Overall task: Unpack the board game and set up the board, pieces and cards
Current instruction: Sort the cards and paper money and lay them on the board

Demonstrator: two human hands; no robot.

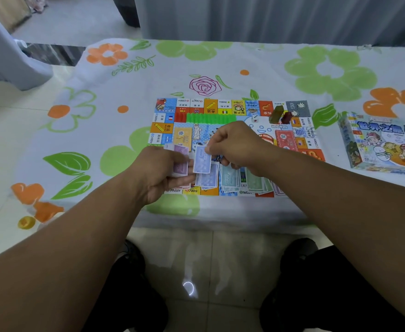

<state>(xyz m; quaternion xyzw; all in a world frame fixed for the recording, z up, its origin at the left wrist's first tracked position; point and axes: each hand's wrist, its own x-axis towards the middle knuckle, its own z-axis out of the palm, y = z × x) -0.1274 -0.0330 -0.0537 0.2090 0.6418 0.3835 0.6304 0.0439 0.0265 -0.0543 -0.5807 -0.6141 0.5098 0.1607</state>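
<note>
At the board's (223, 105) near-left corner the left hand (159, 171) grips purple notes (180, 161). Beside it the right hand (237, 146) pinches a blue note (202, 160), long axis running near to far. More note piles (230, 178) crowd the board's near edge; the box (383, 144) lies off its right side.

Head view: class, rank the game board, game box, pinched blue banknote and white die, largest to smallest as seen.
1. game board
2. game box (partly cut off by the frame edge, still clearly second)
3. blue banknote
4. white die
</note>
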